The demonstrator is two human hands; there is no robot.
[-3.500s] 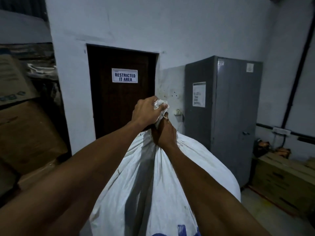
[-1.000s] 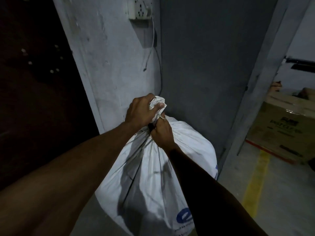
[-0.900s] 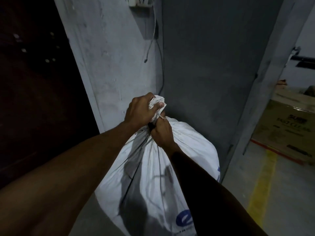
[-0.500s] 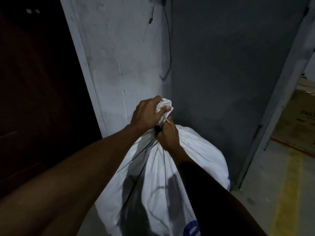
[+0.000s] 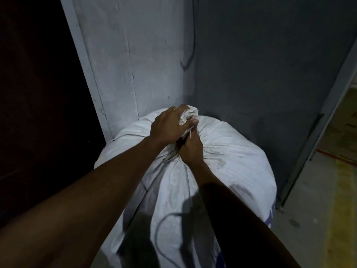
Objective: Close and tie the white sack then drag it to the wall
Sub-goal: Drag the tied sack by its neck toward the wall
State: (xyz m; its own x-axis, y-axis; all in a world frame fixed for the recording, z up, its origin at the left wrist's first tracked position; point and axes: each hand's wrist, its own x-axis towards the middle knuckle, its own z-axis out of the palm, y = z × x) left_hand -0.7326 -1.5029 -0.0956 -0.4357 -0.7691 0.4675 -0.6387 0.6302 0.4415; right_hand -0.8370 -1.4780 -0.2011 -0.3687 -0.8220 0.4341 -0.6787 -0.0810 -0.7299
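Observation:
The full white sack [image 5: 231,167] stands upright in the corner, its far side close against the pale wall [image 5: 135,64] and the grey cabinet [image 5: 260,64]. Its mouth is gathered into a bunched neck at the top. My left hand [image 5: 168,128] is clenched around the upper end of that neck. Just below it, my right hand [image 5: 191,149] grips the neck's base, where the cloth puckers. Blue print shows on the sack's lower right side. Whether a knot holds the neck is hidden by my hands.
A dark wooden door [image 5: 38,93] fills the left. A thin cable [image 5: 191,55] hangs down the wall beside the cabinet. On the right lies concrete floor [image 5: 309,229] with a yellow line [image 5: 342,219] and a cardboard box edge [image 5: 345,120].
The sack has travelled from the open floor up to the wall and cabinet corner. My view has tilted down over its top. Both hands kept their hold on the neck.

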